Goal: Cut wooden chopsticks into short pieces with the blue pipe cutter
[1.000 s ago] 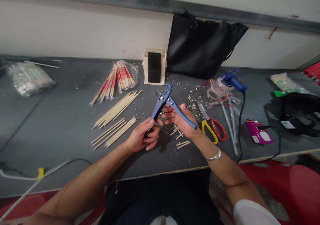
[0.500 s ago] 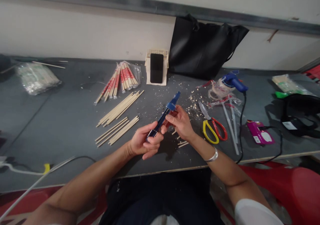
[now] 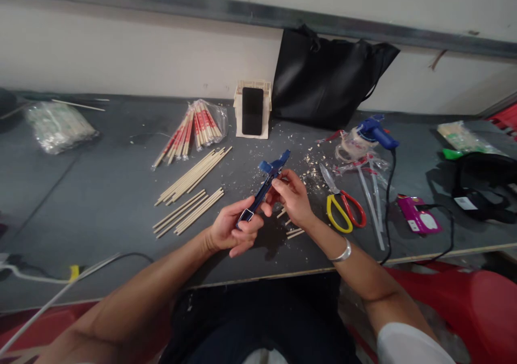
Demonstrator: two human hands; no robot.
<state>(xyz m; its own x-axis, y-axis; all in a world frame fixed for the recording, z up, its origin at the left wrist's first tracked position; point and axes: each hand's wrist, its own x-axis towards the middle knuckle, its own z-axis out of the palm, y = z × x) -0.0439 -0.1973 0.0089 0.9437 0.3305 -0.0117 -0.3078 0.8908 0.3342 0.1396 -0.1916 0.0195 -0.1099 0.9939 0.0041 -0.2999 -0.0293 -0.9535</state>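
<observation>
A dark blue tool that looks like a caliper (image 3: 265, 187) slants across the space between my hands, over the dark table. Its crosswise jaws point away from me. My left hand (image 3: 238, 226) is closed round the near end, where a white-edged rectangle shows. With thumb and fingers, my right hand (image 3: 293, 196) grips the shaft just below the jaws; some of its fingertips are hidden. Bare wooden sticks (image 3: 194, 175) lie in a bundle left of the tool, with a shorter bundle of sticks (image 3: 189, 212) nearer me. Short stick pieces (image 3: 295, 233) lie beneath my right hand.
Scissors (image 3: 339, 210) lie right of my right hand, near wood chips (image 3: 313, 170). Beyond are a blue glue gun (image 3: 377, 131) with its cord, clear glue sticks (image 3: 371, 202) and a purple box (image 3: 420, 216). Wrapped chopsticks (image 3: 194, 130), a phone (image 3: 252, 111) and a black bag (image 3: 323, 78) stand behind.
The blue caliper has turned in my hands, so its jaws now stick out further to the left. My right fingers have shifted slightly; my left hand keeps its hold.
</observation>
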